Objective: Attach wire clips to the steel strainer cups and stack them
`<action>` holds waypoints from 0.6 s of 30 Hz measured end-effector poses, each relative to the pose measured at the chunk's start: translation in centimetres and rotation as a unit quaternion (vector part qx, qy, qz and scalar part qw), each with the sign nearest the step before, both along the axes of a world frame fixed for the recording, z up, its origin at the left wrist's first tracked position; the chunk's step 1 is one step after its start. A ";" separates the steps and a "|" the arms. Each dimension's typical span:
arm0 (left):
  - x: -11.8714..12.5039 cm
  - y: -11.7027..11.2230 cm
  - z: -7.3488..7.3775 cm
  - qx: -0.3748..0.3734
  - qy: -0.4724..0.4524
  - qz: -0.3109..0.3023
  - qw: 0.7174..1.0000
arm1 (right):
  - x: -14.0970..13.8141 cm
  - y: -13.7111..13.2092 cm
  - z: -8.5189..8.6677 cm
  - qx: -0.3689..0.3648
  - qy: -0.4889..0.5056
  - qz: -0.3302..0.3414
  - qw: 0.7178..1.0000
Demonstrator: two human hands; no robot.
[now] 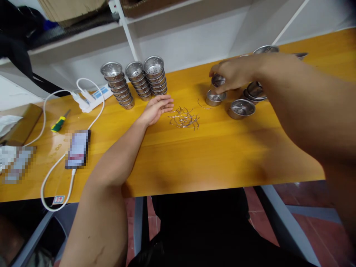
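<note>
My right hand point(229, 76) grips the rim of a small perforated steel cup point(218, 80), fingers on its far side and thumb on the near side. Just below it sits another metal cup point(215, 99); whether the two touch I cannot tell. My left hand point(158, 109) rests on its edge on the table, fingers stretched out and holding nothing. Beside its fingertips lies a loose pile of thin curved metal wires point(184, 118). One stray wire point(204, 106) lies apart, near the lower cup.
Three stacks of perforated cups stand at the back: left stack point(119, 89), middle stack point(139, 81), right stack point(155, 76). More cups point(241, 109) sit under my right forearm. Leftward are a power strip point(96, 98), screwdriver point(59, 122) and cabled phone point(78, 149). The wooden table point(178, 163) ends near my lap.
</note>
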State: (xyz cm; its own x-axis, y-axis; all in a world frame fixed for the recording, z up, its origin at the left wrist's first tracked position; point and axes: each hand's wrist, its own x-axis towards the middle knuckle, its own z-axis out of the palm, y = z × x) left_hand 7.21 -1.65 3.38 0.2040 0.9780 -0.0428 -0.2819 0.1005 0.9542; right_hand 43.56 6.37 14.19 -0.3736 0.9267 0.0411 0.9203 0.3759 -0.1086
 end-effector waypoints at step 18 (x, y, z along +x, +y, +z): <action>3.1 -1.7 2.0 -0.004 -0.050 0.067 0.997 | -13.6 -6.3 -8.5 0.087 0.304 0.294 0.902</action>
